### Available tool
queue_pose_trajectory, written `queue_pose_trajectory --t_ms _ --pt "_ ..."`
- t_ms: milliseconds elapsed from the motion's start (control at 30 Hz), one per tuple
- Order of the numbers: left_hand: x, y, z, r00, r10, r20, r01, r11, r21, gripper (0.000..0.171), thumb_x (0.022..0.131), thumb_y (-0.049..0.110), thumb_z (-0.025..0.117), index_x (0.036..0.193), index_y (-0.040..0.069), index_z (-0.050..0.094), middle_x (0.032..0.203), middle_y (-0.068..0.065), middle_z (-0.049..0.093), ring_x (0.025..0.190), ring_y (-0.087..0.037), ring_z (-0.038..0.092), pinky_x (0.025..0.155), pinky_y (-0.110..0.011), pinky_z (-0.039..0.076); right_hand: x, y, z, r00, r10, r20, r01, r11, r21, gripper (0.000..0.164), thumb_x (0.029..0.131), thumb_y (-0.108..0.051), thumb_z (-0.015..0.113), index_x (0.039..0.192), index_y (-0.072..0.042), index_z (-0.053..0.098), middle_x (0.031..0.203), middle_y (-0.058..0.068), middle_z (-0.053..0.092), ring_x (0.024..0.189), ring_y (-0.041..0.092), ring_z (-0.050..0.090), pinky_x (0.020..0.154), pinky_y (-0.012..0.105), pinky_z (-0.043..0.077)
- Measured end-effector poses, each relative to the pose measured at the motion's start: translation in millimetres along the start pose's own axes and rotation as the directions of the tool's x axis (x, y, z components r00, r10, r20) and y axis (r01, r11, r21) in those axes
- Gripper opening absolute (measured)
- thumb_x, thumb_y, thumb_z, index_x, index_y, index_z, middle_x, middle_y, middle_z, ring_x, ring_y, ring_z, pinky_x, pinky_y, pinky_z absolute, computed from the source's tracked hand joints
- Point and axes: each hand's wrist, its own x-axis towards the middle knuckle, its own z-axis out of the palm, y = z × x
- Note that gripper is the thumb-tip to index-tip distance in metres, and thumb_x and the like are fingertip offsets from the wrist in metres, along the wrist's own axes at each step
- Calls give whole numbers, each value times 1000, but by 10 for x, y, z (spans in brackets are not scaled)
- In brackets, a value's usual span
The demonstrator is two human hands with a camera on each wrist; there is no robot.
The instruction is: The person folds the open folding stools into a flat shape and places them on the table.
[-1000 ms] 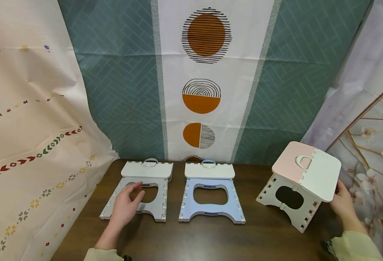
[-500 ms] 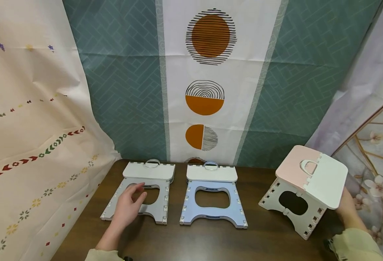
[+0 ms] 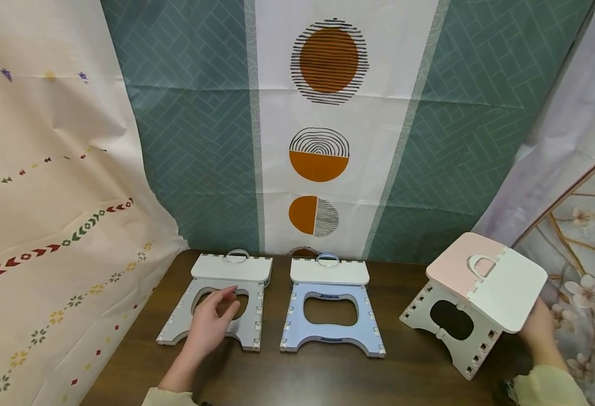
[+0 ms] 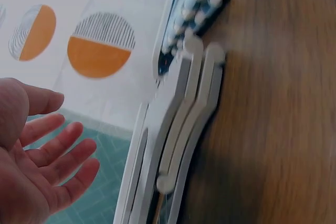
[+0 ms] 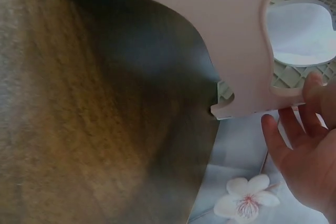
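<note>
A folding step stool (image 3: 485, 282) with a pink and white top stands unfolded at the right, turned at an angle. My right hand (image 3: 538, 327) is at its right side, partly hidden behind the white half of the top. In the right wrist view, the thumb and fingers (image 5: 296, 124) pinch the edge of the stool's pink leg panel (image 5: 231, 40) beside its oval opening. My left hand (image 3: 211, 321) hovers over a folded grey stool (image 3: 251, 316), fingers relaxed and holding nothing. The left wrist view shows that hand (image 4: 31, 177) apart from the folded stool (image 4: 178, 114).
A folded blue stool (image 3: 328, 335) lies between the other two on the dark wooden table (image 3: 307, 378). Patterned cloth (image 3: 201, 141) hangs behind the table. A cream cloth (image 3: 74, 254) borders the left side, and a floral cloth (image 3: 586, 225) the right.
The pink and white stool has shifted slightly toward me and turned a little, with my right hand on it. My left hand has drifted slightly right. The view has shifted a little.
</note>
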Motion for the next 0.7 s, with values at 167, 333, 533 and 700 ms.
queue_pose_trajectory --t_ms 167,333,533,700 --pt "-18 182 164 999 3 32 0 997 -82 35 92 13 72 127 15 67 105 -1 68 99 -16 63 81 -40 53 -80 -63 -29 998 67 -18 -66 997 47 32 94 -2 50 119 18 45 117 47 48 104 62 48 82 63 40" --pt "-36 425 360 993 19 113 1 985 -171 35 94 17 72 128 19 66 108 0 68 101 -15 62 86 -46 52 -177 -88 -103 995 103 16 -104 990 92 40 97 -2 44 131 19 41 122 44 49 107 57 50 67 27 39" --pt "-111 610 534 981 73 179 -32 975 -222 34 94 17 71 127 20 66 109 2 68 101 -12 61 85 -45 53 -362 -168 -41 973 230 -21 -228 970 80 44 99 -9 51 136 14 44 128 38 52 111 49 53 63 18 35" --pt "-126 724 686 965 143 220 -80 959 -273 34 96 19 68 130 18 64 109 -2 67 102 -14 62 82 -34 53 -494 -261 -32 922 384 -52 -377 919 113 54 100 -24 58 144 4 45 132 31 56 91 20 65 55 9 35"
